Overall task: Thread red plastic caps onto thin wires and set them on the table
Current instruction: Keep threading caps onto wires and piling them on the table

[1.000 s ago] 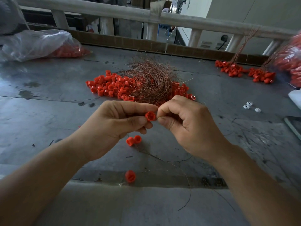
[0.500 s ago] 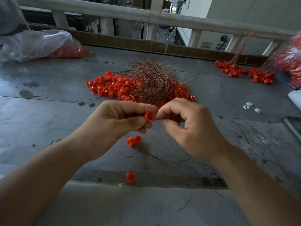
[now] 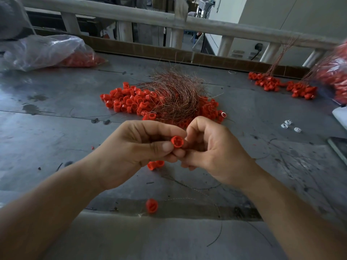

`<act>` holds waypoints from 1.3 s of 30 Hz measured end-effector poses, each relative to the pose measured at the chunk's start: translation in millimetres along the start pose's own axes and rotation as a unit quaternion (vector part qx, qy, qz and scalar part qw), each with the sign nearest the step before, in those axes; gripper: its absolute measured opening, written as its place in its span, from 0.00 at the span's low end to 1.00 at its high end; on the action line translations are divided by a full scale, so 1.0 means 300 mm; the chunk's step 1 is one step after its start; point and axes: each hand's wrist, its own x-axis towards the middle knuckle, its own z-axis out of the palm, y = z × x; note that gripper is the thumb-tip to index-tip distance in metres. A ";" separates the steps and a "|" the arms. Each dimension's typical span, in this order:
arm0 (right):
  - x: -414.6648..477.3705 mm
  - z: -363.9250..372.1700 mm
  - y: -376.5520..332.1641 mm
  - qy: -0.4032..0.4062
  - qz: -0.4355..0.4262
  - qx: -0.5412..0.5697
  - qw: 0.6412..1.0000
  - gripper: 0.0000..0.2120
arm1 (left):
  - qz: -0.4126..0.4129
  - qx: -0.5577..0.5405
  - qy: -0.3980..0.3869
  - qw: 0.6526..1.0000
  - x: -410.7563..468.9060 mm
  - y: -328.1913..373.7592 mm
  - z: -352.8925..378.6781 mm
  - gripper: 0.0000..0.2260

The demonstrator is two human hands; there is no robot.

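Note:
My left hand (image 3: 131, 151) pinches a red plastic cap (image 3: 177, 141) between thumb and fingers, its open end facing me. My right hand (image 3: 212, 152) is curled close against the cap's far side, fingertips pinched together; the wire there is too thin to make out. A thin wire (image 3: 214, 209) trails down over the table's front edge. Two red caps (image 3: 155, 164) lie under my hands and one more cap (image 3: 151, 205) sits near the edge. Behind lies a pile of loose red caps (image 3: 129, 102) with a tangle of copper wires (image 3: 176, 94) on top.
The grey metal table (image 3: 56, 137) has a clear plastic bag of caps (image 3: 47, 51) at the back left. Finished caps on wires (image 3: 281, 85) lie at the back right beside another red-filled bag (image 3: 336, 72). Small white pieces (image 3: 289, 125) lie on the right. A wooden rail (image 3: 150, 17) runs behind.
My right hand has turned and moved in closer to the cap, its fingers now tucked behind it. My left hand has tilted the cap so that its opening faces me.

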 end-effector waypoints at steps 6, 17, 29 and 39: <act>0.023 -0.105 0.030 0.025 0.129 -0.171 0.977 0.07 | -0.022 -0.016 -0.033 0.999 -0.004 -0.002 -0.003 0.12; 0.120 -0.201 0.219 0.179 0.144 -0.441 0.868 0.16 | -0.025 -0.020 -0.031 0.999 -0.008 0.001 -0.003 0.16; 0.070 -0.172 0.083 0.184 0.070 0.010 0.980 0.12 | -0.035 0.008 0.031 0.999 -0.005 0.012 0.007 0.11; 0.030 -0.084 0.008 0.069 0.062 0.200 0.975 0.08 | -0.033 0.026 0.042 0.998 0.001 0.015 0.014 0.10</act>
